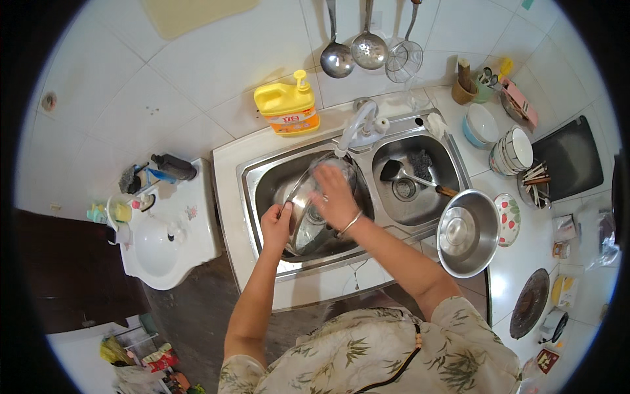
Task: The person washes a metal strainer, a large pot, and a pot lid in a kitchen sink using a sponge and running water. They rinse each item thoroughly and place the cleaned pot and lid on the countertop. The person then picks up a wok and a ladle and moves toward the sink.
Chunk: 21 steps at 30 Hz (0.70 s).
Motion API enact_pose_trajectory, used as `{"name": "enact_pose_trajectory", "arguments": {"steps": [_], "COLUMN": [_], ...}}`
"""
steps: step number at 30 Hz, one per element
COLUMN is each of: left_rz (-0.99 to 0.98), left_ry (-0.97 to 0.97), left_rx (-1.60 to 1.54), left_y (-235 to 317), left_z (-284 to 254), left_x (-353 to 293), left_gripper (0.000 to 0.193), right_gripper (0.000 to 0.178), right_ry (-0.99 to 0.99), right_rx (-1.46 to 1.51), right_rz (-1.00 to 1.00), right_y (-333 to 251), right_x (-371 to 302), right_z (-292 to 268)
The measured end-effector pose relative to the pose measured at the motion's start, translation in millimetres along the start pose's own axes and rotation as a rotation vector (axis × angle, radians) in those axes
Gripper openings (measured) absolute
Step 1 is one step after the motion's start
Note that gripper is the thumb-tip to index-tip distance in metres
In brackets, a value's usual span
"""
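In the left bowl of the steel sink [262, 190] stands a tilted, round, shiny metal piece [303, 220] with a thin rim. Whether it is a basin or a lid I cannot tell. My left hand [276, 223] is closed on its left rim, thumb on top. Over its upper part lies my right hand [333, 197], fingers stretched out and slightly blurred, just below the faucet [357, 125]. Water appears to run from the spout onto the piece, behind my right fingers. A bracelet circles my right wrist.
The right bowl holds a black spatula [392, 171] with a wooden handle and a dark scrubber [420, 164]. A steel basin [468, 233] overlaps its right edge. Behind stands a yellow pump bottle [289, 105]. Stacked bowls [512, 151] sit right; ladles [337, 59] hang above.
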<state>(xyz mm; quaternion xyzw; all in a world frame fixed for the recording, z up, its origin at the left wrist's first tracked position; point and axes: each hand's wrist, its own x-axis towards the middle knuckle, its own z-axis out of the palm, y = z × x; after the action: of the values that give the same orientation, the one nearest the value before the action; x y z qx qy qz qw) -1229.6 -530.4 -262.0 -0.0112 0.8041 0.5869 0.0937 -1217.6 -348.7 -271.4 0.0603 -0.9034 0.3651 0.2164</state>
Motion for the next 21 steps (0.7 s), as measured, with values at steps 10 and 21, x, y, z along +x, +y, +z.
{"name": "enact_pose_trajectory", "arguments": {"steps": [10,21], "left_rz": [-0.096,-0.150], "left_ry": [-0.009,0.098], "left_rx": [-0.133,-0.250], "left_y": [-2.1,32.6], "left_z": [-6.0,6.5], "left_x": [11.6,-24.4], "left_gripper": [0.034,0.039], "right_gripper": [0.029,0.049], "right_ry": [0.365,0.291], "right_rx": [0.449,0.573], "right_rz": [0.594,0.967], "right_y": [129.2,39.9], "right_x": [32.1,18.1], "right_z": [71.0,77.4]}}
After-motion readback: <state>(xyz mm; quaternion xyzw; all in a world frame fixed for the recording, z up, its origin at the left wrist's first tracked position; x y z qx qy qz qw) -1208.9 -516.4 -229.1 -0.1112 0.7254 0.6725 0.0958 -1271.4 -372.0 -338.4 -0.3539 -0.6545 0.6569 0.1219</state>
